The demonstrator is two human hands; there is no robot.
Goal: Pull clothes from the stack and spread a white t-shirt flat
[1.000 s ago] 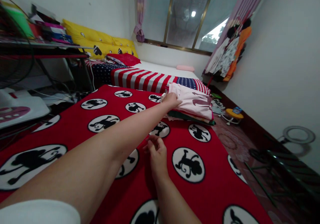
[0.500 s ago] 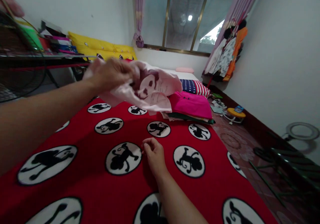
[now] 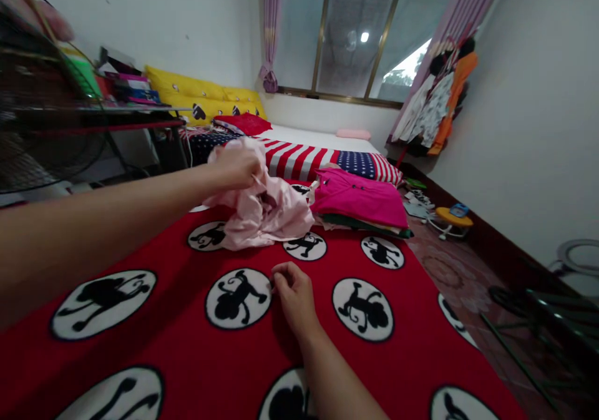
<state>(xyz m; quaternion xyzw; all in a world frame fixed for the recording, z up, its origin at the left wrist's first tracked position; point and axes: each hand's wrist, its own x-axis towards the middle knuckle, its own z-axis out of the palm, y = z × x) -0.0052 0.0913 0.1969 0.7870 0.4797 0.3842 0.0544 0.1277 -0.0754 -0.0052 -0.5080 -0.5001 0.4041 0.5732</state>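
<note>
My left hand (image 3: pixel 238 167) is closed on a crumpled pale pink shirt (image 3: pixel 281 211). Part of the cloth bunches up behind the fist, while its lower folds hang down to the red blanket (image 3: pixel 187 307), which has white ovals with black monkeys. Just right of the shirt lies a stack of folded clothes with a bright pink top (image 3: pixel 358 196) uppermost. My right hand (image 3: pixel 294 292) rests low over the blanket between two ovals, its fingers loosely curled and nothing visible in them. The undersides of its fingers are hidden.
A bed with a striped flag-pattern cover (image 3: pixel 299 159) stands behind the clothes, below the window. To the left are a table (image 3: pixel 135 114) with boxes and a fan (image 3: pixel 51 114). On the right floor stand a yellow stool (image 3: pixel 453 216) and a dark chair (image 3: pixel 566 320).
The pink shirt has dropped from a spread, raised position to a crumpled hang near the blanket, and its printed front is out of sight. My right hand stays in place.
</note>
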